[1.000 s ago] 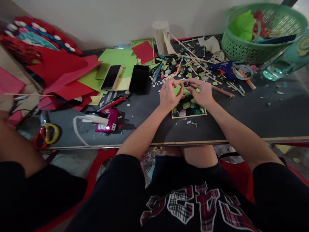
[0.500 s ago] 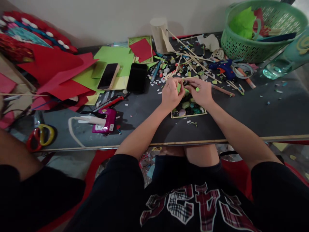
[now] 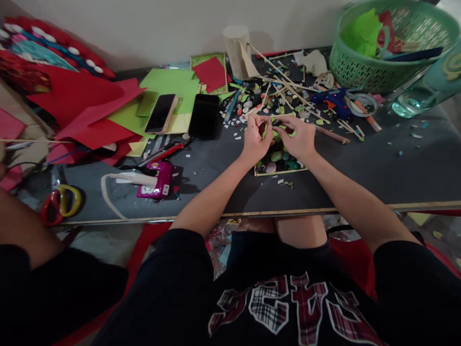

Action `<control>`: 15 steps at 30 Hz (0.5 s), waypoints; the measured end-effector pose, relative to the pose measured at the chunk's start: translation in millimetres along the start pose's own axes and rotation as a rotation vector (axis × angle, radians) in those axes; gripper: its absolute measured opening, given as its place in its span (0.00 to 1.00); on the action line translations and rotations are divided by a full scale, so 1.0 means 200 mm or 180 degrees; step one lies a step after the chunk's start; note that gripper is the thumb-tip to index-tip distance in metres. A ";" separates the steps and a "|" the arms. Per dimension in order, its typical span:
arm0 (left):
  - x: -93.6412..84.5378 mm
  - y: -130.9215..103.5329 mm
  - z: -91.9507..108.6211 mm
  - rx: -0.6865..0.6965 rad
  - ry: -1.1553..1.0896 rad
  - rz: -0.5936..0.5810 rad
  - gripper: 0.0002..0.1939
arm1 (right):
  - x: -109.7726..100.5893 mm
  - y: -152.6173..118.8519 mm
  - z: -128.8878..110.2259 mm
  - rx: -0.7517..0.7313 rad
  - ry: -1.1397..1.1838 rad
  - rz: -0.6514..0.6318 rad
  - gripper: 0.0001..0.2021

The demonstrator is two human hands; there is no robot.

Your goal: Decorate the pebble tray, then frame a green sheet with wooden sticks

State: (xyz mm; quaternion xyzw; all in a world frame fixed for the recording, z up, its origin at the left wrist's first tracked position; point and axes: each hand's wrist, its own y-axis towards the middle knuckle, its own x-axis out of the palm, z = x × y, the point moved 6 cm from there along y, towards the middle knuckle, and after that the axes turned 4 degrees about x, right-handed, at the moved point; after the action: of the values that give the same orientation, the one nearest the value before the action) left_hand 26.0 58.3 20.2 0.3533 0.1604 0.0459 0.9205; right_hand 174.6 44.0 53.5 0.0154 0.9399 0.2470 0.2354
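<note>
Both hands meet over a small stick-edged frame (image 3: 281,172) filled with smooth pebbles in green, black and lilac. My right hand (image 3: 298,137) pinches a small dark pebble (image 3: 276,123) between thumb and fingers. Close beside it, my left hand (image 3: 256,137) has its thumb and fingertips pressed together. What those fingers hold, if anything, is too small to make out. The far part of the frame is hidden behind my hands. A lilac pebble (image 3: 271,167) shows at its near edge.
Thin wooden sticks (image 3: 288,86), loose pebbles and paper scraps lie behind my hands. A blue glue gun (image 3: 334,101) and green basket (image 3: 374,72) are to the right. Leftward are two phones (image 3: 204,115), a purple power strip (image 3: 158,180), scissors (image 3: 70,201) and a person's arm (image 3: 25,226).
My left hand has shifted slightly right and its fingers have curled more. The right hand's fingers have turned a little, still pinching the dark pebble over the frame.
</note>
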 end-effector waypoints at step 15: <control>-0.08 0.04 0.12 0.0318 0.0709 -0.0321 0.27 | 0.00 0.06 0.12 0.0248 0.0769 -0.0314 0.23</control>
State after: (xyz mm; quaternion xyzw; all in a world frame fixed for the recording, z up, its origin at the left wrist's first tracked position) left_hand 18.1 46.5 46.4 0.3829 0.2812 0.0305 0.8794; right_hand 184.6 65.6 39.9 -0.0515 0.9699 0.1984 0.1315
